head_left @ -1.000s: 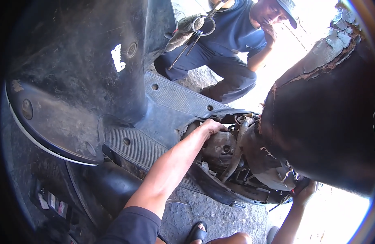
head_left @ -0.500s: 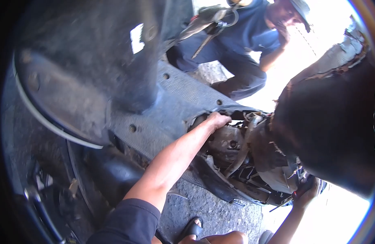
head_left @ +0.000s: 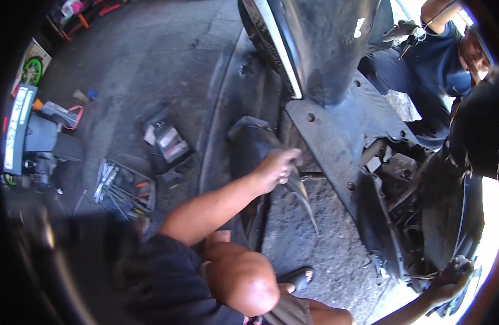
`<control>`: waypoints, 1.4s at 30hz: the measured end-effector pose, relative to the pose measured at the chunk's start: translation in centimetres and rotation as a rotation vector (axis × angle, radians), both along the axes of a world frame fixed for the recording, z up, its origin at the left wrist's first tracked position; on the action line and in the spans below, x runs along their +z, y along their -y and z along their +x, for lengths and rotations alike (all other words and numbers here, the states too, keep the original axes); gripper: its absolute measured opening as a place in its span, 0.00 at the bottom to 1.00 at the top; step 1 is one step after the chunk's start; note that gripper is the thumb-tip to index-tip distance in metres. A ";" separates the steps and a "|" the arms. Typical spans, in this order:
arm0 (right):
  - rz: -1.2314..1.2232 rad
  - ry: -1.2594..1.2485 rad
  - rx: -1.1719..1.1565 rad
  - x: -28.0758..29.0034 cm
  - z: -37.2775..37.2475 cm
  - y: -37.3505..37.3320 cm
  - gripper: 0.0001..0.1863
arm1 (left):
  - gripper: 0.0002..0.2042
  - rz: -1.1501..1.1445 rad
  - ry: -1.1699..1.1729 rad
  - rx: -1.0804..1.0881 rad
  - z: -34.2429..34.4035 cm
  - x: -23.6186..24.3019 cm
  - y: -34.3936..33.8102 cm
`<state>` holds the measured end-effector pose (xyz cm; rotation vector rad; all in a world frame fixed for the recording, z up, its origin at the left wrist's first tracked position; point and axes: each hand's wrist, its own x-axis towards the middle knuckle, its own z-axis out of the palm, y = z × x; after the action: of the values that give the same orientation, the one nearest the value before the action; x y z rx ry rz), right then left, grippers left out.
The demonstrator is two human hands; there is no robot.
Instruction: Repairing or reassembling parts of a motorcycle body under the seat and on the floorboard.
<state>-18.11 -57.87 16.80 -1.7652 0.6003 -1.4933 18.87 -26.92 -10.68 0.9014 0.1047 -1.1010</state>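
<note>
A scooter lies before me with its ridged footboard across the middle and its inner engine parts exposed at right. My left hand is over a loose dark plastic panel, left of the footboard. Its fingers are curled in; whatever they may hold is hidden. At the lower right my right hand is closed by the scooter's rear, around what looks like a screwdriver; only its thin shaft shows to the left of the hand.
A tray of hand tools lies on the floor at left, with a dark box beyond it. Another vehicle's rear stands at the far left. A co-worker crouches across the scooter, near a bunch of keys.
My left hand has come out of the scooter's engine opening and moved left, over the loose panel. The view has swung left, bringing in the floor and tools. My right hand stays at the scooter's rear.
</note>
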 end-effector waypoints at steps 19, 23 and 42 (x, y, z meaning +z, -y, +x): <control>1.748 0.640 1.219 -26.5 18.7 -24.1 0.16 | 0.44 -0.141 0.495 0.010 -8.2 5.9 -2.6; 1.758 0.631 0.913 -25.4 17.8 -26.6 0.13 | 0.39 -0.074 1.138 -0.179 -9.8 4.3 -3.7; 1.517 0.575 0.318 -23.2 5.9 -18.8 0.14 | 0.15 0.906 1.896 -0.939 -2.5 -3.2 -1.0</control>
<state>-12.16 -39.10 -6.45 -0.2140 0.7555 -0.7565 16.35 -25.89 -13.84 2.6196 -1.6311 -0.4988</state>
